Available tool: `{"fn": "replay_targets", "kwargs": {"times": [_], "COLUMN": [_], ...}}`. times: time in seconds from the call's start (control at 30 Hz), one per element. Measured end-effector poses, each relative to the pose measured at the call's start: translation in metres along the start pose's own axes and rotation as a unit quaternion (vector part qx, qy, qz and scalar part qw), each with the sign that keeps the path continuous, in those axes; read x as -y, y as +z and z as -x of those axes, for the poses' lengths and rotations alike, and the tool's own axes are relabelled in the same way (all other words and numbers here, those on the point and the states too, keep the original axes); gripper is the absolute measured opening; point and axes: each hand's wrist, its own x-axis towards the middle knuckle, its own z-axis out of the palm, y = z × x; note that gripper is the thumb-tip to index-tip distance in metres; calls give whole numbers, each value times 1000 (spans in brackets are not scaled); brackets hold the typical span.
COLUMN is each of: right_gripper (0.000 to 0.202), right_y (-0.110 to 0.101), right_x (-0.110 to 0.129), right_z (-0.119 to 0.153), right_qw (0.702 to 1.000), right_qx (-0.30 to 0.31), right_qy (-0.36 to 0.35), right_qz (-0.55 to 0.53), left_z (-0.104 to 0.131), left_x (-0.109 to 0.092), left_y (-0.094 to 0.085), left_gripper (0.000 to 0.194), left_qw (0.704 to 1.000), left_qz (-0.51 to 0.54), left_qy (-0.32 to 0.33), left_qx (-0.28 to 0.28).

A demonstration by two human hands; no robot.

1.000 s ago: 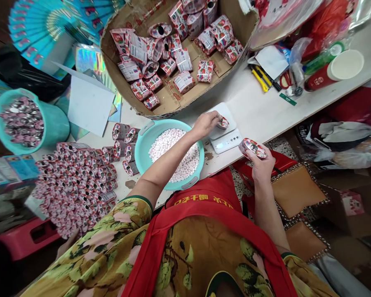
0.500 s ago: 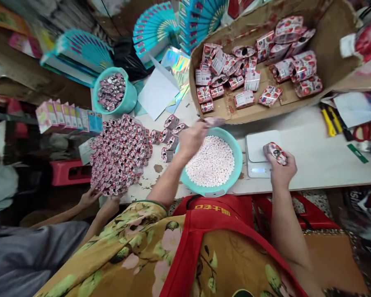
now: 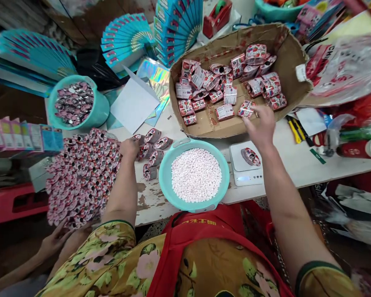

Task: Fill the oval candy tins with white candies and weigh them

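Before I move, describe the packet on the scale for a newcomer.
Find the big open cardboard box; on its near side sits a round teal basin of white pellets, with a white scale just to its right. On the scale's plate lies a red-and-pink packet, a dark spot mid-face. It lies alone there; its lookalikes are in the box or left of the basin.

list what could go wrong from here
The basin of white pieces sits close to the table's front edge, so a bump might spill it. The right hand is over the box with its forearm beside the scale, and could knock the packet there. The heaped pile may slide if nudged by the left hand.
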Motion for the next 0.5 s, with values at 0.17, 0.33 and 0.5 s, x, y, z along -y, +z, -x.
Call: {"fn": "replay_targets", "kwargs": {"times": [0.17, 0.33, 0.5], "right_gripper": [46, 46, 69], "right_y": [82, 122, 128], "right_x": [-25, -37, -37], "right_z": [-99, -109, -97], "right_qw": [960, 941, 927], "right_qx": [263, 294, 334], "right_qy": [-4, 76, 74], "right_qz": [93, 148, 154], "left_z": [83, 167, 193], "left_x": [-17, -36, -51], "left_y": [38, 108, 152], "left_gripper": [27, 33, 53], "left_qw": [995, 960, 988], "left_qz": [-9, -46, -58], "left_qy": [99, 243, 124], "left_qx": [-29, 134, 65]}}
